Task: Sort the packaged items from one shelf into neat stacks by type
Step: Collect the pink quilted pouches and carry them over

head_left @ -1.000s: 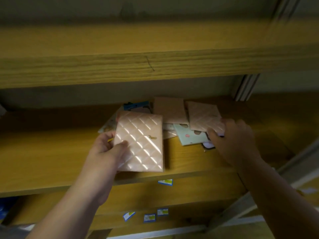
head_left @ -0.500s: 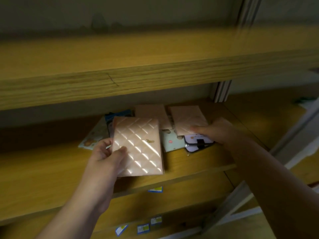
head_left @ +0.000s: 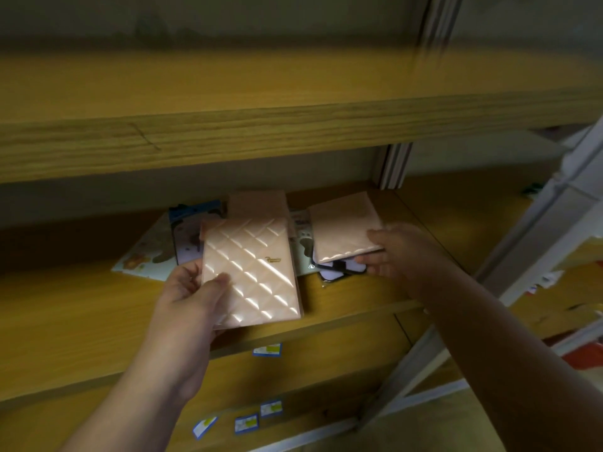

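My left hand (head_left: 191, 295) grips a pink quilted package (head_left: 251, 272) by its left edge, thumb on top, holding it over the front of the wooden shelf (head_left: 65, 308). My right hand (head_left: 391, 252) pinches a second pink quilted package (head_left: 346, 226) at its near right corner and holds it tilted above a lilac-and-black package (head_left: 336, 270). A third pink package (head_left: 257, 205) lies further back. Printed packages lie under the pile: a blue-topped one (head_left: 192, 212), a pale one with an orange print (head_left: 143, 259) on the left, and a grey-green one (head_left: 303, 243) between the pink ones.
The upper shelf board (head_left: 261, 138) overhangs the pile closely. A white metal upright (head_left: 391, 164) stands at the back, another white frame post (head_left: 535, 230) slants at the right. Small price labels (head_left: 267, 350) stick to the lower shelf fronts.
My right hand has taken the right-hand pink package by its corner and raised it off the pile, uncovering the lilac-and-black package. My left hand still holds its pink package.
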`<state>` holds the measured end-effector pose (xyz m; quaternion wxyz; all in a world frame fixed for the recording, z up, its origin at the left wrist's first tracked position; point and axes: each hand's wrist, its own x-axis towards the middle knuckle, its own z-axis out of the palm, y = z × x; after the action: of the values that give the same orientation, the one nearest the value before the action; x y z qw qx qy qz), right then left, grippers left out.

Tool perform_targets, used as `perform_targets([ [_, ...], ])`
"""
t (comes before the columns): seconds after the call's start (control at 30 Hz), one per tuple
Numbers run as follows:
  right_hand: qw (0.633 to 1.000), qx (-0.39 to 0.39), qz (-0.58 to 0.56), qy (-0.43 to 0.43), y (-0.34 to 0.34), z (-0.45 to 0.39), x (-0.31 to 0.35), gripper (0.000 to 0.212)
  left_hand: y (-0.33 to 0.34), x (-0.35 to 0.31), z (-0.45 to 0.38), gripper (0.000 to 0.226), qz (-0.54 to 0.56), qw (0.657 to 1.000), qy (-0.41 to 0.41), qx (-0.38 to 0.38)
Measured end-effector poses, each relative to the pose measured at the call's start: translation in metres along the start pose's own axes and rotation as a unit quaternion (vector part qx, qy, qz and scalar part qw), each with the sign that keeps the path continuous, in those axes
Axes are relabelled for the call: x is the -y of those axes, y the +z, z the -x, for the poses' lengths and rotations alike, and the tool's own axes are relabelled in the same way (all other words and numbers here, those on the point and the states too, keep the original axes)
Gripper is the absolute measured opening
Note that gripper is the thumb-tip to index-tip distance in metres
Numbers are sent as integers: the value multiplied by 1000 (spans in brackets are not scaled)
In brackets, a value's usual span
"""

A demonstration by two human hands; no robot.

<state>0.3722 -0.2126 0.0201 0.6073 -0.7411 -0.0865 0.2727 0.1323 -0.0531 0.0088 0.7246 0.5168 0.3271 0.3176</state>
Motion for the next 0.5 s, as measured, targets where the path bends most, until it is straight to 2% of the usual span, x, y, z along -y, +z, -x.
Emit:
perform_targets([
  [0.13,992,1,-128,7,-16,21,-6,5,11,3,7,14,5,1000,4,14],
  [0.27,980,22,-190,-56,-45,61,-21,11,29,10,18,16,-5,1000,16,23],
  [0.5,985,12,-163,-50,-93,113,-26,16,72,24,61,24,-4,1000,-5,12],
])
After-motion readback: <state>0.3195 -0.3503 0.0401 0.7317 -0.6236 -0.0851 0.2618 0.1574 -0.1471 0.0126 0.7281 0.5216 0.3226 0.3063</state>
